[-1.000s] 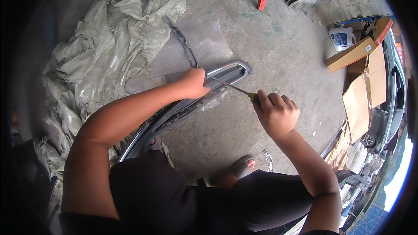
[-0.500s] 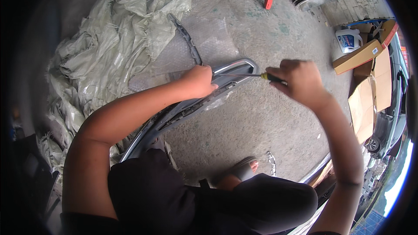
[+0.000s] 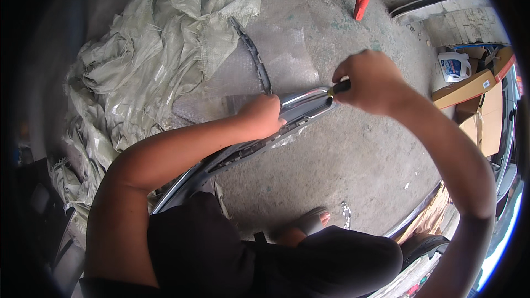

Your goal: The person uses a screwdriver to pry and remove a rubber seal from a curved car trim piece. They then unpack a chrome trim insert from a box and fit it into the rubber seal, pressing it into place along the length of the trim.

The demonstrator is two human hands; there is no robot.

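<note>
nearest, along the bottom, are the wearer's knees (image 3: 200, 234) in dark trousers, with a sandaled foot (image 3: 314, 222) on the concrete floor (image 3: 353, 171) beyond. from beside the left knee, a long, curved, silver-edged car trim piece (image 3: 301, 112) runs up and rightward, ending in a rounded loop near the middle of the view.

the left hand (image 3: 262, 116) is closed over the trim short of that loop; most of its fingers are hidden. the right hand (image 3: 370, 84), slightly blurred, pinches the dark handle of a screwdriver (image 3: 341, 86) between thumb and fingers.

half a second ago the handle was off to the right of the loop; now it has come in to the rounded end, while the left hand has kept its hold. the shaft cannot be made out, so where its tip bears is unclear; the effort seems centered on the loop, the left hand bracing.

leftward, bubble wrap (image 3: 290, 49), a slim notched strip (image 3: 255, 55) lying on it and a crumpled woven sack (image 3: 143, 66) crowd the trim. rightward, the floor gives the arms more room, as far as the cardboard boxes (image 3: 466, 90) and a white jug (image 3: 452, 68). at the top is a red cable clamp (image 3: 361, 4).
</note>
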